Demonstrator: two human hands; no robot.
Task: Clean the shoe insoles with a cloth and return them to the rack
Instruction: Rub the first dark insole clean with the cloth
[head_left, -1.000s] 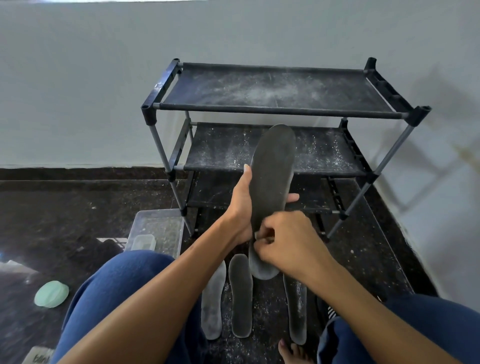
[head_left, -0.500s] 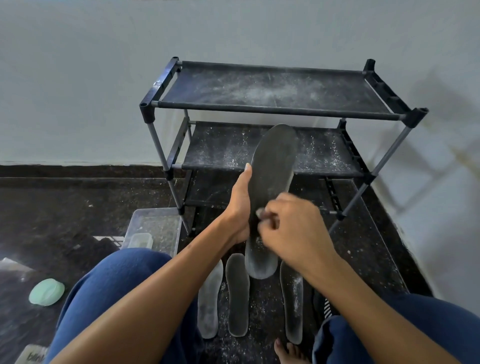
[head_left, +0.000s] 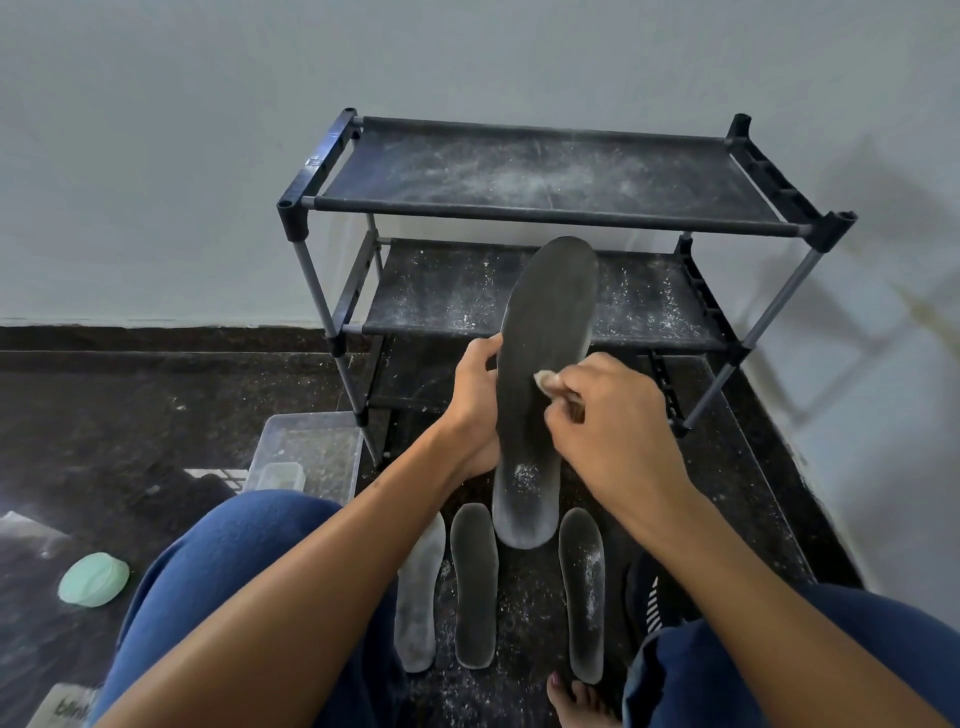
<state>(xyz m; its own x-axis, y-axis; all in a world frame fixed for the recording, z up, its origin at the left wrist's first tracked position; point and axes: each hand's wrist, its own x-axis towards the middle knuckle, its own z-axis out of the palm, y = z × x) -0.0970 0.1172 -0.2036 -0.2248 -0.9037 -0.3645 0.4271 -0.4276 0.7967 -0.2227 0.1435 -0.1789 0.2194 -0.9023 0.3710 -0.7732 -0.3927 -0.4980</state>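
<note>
While left hand (head_left: 475, 402) grips one insole (head_left: 545, 374), right hand (head_left: 608, 415) pinches cloth (head_left: 545, 382), three insoles (head_left: 474, 582) on floor

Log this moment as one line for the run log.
step: wiping | left hand: grips held insole | right hand: presses cloth on it | three insoles on floor | rack: no insoles

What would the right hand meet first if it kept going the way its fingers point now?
The right hand, pinching a small pale cloth, points left onto the dark grey insole it is wiping. Past that insole's left edge, the left hand gripping it looks like the next contact, though depth is unclear.
</note>
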